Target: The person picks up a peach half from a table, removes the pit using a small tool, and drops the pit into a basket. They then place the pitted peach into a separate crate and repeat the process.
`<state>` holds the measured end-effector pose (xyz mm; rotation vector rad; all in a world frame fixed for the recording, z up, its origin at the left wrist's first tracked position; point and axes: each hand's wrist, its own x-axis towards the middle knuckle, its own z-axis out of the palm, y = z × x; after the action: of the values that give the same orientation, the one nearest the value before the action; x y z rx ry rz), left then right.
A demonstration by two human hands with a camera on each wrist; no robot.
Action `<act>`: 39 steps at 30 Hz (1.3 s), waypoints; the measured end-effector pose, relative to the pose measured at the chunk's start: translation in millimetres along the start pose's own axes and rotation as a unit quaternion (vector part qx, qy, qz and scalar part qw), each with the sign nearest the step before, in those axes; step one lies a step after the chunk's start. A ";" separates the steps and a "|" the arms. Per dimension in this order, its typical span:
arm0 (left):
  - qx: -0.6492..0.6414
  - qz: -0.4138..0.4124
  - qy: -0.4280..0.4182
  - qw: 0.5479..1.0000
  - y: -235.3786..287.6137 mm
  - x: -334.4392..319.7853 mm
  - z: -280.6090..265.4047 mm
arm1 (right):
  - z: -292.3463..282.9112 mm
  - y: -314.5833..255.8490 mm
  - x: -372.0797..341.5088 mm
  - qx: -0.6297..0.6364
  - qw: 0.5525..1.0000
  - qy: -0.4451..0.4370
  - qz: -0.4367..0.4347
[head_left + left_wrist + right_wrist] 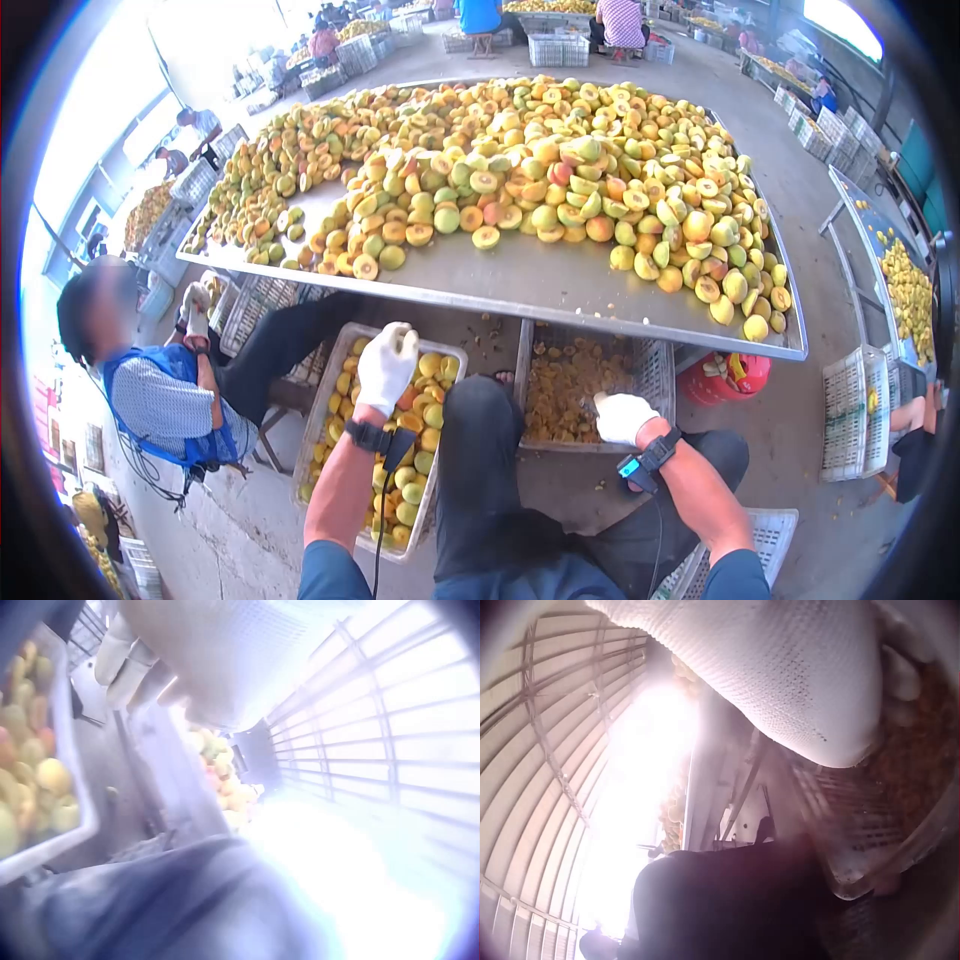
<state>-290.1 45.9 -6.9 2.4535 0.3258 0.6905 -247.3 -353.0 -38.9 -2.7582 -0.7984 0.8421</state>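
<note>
My left hand [387, 368], in a white glove, hangs over a crate [302, 470] of yellow-green fruit halves [408, 490]. Its fingers [124, 671] look curled in the left wrist view, with nothing visible in them. The white-gloved right hand [625, 418] is above the right edge of a crate [668, 375] of brownish-orange scraps [570, 395]. Something small and brownish shows at its fingertips, too small to identify. In the right wrist view the glove [802, 682] covers most of the fingers, and those visible are blurred.
A metal table [440, 270] piled with fruit halves [540, 180] stands ahead. A seated person [170, 400] is at the left. A red bucket [722, 378] stands under the table's right side, with a white crate [856, 415] farther right.
</note>
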 end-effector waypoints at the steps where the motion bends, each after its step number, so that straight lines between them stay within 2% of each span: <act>1: -0.056 -0.022 -0.019 0.998 9.1 24.3 12.2 | 0.3 2.3 1.4 0.001 1.000 -0.002 -0.010; 3: -0.184 -0.185 -0.118 0.958 53.4 68.4 21.7 | 8.5 7.6 0.7 0.016 0.999 0.023 -0.023; 5: -0.199 -0.192 -0.139 0.951 50.3 111.8 60.8 | -6.3 -2.4 -9.7 -0.035 0.999 0.001 -0.040; 7: -0.103 -0.160 -0.152 0.970 -4.2 162.7 125.2 | -9.3 -7.3 -8.8 0.008 1.000 -0.011 -0.025; 9: -0.063 -0.244 -0.201 0.947 37.6 187.8 126.1 | -19.3 -8.5 -7.9 0.040 0.998 -0.046 -0.006; 11: -0.034 -0.207 -0.201 0.957 -54.2 227.8 198.1 | -27.8 -5.2 -14.0 0.068 0.997 -0.023 0.001; 13: -0.109 -0.297 -0.231 0.920 36.0 211.0 156.8 | -40.7 -4.0 -21.5 0.093 0.995 -0.011 0.017; 15: -0.053 -0.275 -0.204 0.938 33.7 213.7 169.4 | -34.0 1.9 -21.1 0.099 0.995 0.007 0.030; 16: -0.122 -0.294 -0.209 0.924 31.2 213.8 173.1 | -19.8 0.6 -25.2 0.043 0.991 0.127 0.007; 17: -0.144 -0.291 -0.213 0.921 34.0 212.3 173.5 | -12.2 3.1 -25.3 0.044 0.990 0.131 0.016; 19: -0.151 -0.286 -0.223 0.920 43.2 206.7 170.6 | -7.9 7.7 -22.4 0.043 0.986 0.156 -0.032; 21: -0.110 -0.245 -0.234 0.934 57.8 193.6 171.2 | -9.8 5.8 -23.1 0.038 0.987 0.156 -0.028; 23: -0.045 -0.214 -0.241 0.946 72.1 180.9 173.6 | -23.0 4.2 -20.5 0.089 0.996 0.012 0.000; 24: -0.083 -0.212 -0.267 0.936 67.3 176.7 179.4 | -26.7 2.6 -22.7 0.085 0.996 0.033 -0.003; 26: -0.110 -0.281 -0.326 0.896 78.6 167.9 182.9 | -40.8 -0.2 -29.6 0.110 0.990 0.086 0.008; 27: -0.199 -0.274 -0.280 0.898 96.1 153.1 177.9 | -42.9 0.8 -31.1 0.131 0.983 0.127 0.006; 29: -0.359 -0.236 -0.284 0.857 117.9 135.1 166.1 | -44.2 3.4 -32.2 0.139 0.969 0.206 -0.002; 31: -0.468 -0.265 -0.331 0.776 145.3 113.2 141.0 | -45.0 3.8 -32.2 0.166 0.929 0.331 -0.026; 33: -0.529 -0.270 -0.361 0.719 166.9 90.4 126.1 | -49.6 0.1 -30.6 0.189 0.889 0.415 -0.038; 35: -0.549 -0.242 -0.373 0.708 178.9 68.1 120.1 | -49.1 -3.1 -27.3 0.212 0.862 0.457 -0.053; 37: -0.571 -0.300 -0.387 0.659 192.8 50.9 109.8 | -53.4 -10.4 -26.8 0.224 0.859 0.456 -0.067; 38: -0.595 -0.299 -0.395 0.633 193.3 43.9 109.0 | -54.3 -13.3 -25.0 0.246 0.851 0.457 -0.080; 39: -0.597 -0.301 -0.391 0.633 197.0 38.8 108.4 | -54.8 -15.6 -23.1 0.266 0.842 0.459 -0.092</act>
<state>-183.7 -148.8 46.2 1.0009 0.1859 -0.4367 -240.0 -351.4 22.2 -2.1180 -0.4935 -0.2997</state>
